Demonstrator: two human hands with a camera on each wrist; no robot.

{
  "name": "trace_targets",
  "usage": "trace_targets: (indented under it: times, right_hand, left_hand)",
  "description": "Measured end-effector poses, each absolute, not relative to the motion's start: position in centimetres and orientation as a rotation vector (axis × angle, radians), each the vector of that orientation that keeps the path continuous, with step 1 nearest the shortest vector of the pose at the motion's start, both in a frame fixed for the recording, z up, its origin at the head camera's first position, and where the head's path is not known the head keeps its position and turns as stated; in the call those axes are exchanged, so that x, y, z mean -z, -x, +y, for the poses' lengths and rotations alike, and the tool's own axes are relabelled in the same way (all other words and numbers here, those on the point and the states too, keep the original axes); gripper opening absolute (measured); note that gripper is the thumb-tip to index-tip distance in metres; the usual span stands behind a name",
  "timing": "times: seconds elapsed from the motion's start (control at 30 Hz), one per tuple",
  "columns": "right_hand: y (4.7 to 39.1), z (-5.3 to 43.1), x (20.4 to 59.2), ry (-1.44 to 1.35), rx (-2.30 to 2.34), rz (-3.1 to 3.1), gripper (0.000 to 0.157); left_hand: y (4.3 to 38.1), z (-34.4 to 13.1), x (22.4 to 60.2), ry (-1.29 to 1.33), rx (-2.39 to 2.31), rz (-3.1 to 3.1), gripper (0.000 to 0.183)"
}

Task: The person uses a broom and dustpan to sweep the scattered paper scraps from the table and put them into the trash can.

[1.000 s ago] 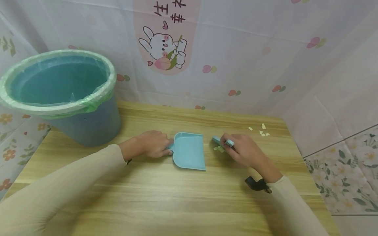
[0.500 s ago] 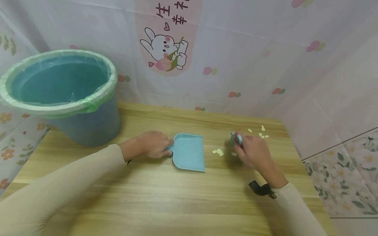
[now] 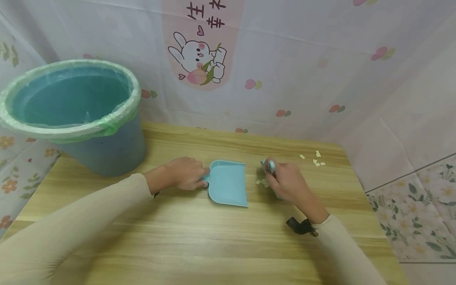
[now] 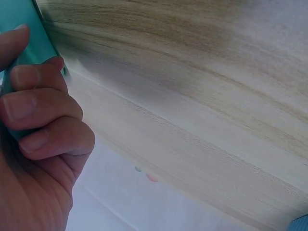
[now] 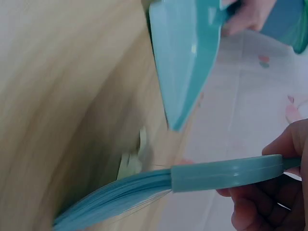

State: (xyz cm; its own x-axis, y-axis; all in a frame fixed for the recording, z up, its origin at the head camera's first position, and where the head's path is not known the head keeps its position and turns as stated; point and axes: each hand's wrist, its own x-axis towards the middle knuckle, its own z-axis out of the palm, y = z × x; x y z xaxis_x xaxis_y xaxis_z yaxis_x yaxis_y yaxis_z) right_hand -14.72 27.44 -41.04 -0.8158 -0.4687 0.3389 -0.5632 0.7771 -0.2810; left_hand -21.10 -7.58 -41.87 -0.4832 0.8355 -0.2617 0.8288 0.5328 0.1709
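Note:
My left hand [image 3: 187, 173] grips the short handle of a light blue dustpan [image 3: 228, 183], which lies on the table with its wide mouth facing right. In the left wrist view, the fingers [image 4: 48, 108] curl round that handle. My right hand [image 3: 286, 180] holds a small blue hand brush [image 5: 226, 173] by its handle, just right of the dustpan's mouth. The brush's bristles [image 5: 115, 199] are bent against the wooden table. Between bristles and dustpan lie a few pale yellow paper scraps [image 3: 261, 182], partly hidden by the brush in the head view.
A blue bin [image 3: 114, 154] with a translucent liner stands at the back left of the wooden table [image 3: 199, 241]. Several more paper scraps [image 3: 316, 162] lie near the back right corner. A patterned curtain [image 3: 292, 71] hangs behind the table.
My right hand first moved right with the brush, away from the dustpan, then came back left over the scraps. The left hand and dustpan have stayed in place.

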Motion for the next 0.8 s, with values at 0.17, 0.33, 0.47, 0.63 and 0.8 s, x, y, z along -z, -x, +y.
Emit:
trace_targets:
  times: [0.17,0.33,0.47,0.63,0.8]
  right_hand:
    - [14.9,25.1,41.2,-0.869,-0.592,-2.707,0.006]
    - [15.3,23.3,41.3,-0.901,-0.657,-2.639,0.009]
    - [15.8,22.2,41.3,-0.9,-0.719,-2.56,0.011]
    - [16.3,21.0,41.1,-0.882,-0.808,-2.504,0.013]
    - [16.4,20.4,40.7,-0.867,-0.901,-2.501,0.016]
  left_hand:
    - [21.2,-7.6,41.9,-1.373,-0.027,2.456,0.035]
    - [21.1,-7.6,41.9,-1.367,-0.025,2.458,0.035]
    - [21.1,-7.5,41.8,-1.359,-0.018,2.455,0.037]
    - [21.2,-7.4,41.8,-1.354,0.001,2.451,0.039]
    - [21.2,-7.3,41.7,-1.337,0.025,2.449,0.043]
